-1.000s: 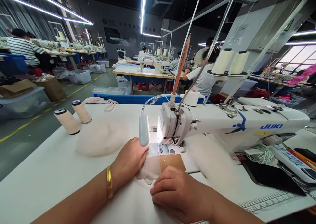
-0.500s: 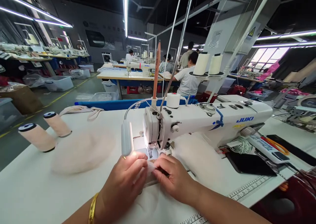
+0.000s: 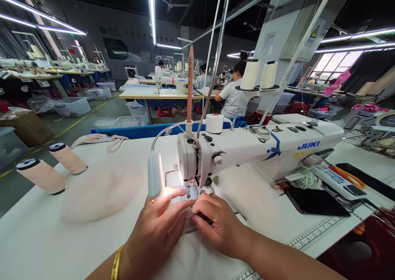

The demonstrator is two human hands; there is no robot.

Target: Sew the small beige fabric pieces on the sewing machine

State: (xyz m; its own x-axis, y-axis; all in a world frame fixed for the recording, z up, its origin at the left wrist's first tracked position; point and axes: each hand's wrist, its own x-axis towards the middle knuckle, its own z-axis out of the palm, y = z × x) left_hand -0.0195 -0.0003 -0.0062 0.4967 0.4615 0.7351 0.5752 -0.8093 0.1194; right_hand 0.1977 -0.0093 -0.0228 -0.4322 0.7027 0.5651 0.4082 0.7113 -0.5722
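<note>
Sheer pale fabric [image 3: 188,251] lies in front of the needle area of a white sewing machine [image 3: 237,150]. My right hand [image 3: 220,222] is closed, thumb and fingers pinching the fabric just right of the presser foot [image 3: 188,192]. My left hand [image 3: 162,220], with a ring and a gold bangle, has its fingers apart. Its index finger points toward the presser foot, while another finger reaches the fabric edge near my right fingertips. A lit lamp [image 3: 155,175] hangs directly above the left hand. The palm sides of both hands are hidden.
Two peach thread cones [image 3: 43,177] stand at the left by more sheer fabric [image 3: 98,193]. Right of the machine lie a black phone [image 3: 316,201] and a coiled pale cord [image 3: 304,179]. A ruler strip [image 3: 308,232] runs along the front edge. A co-worker [image 3: 234,95] sits beyond.
My left fingers have spread from a closed grip on the fabric, the index stretching toward the presser foot. The right hand keeps its pinch. The view has shifted slightly.
</note>
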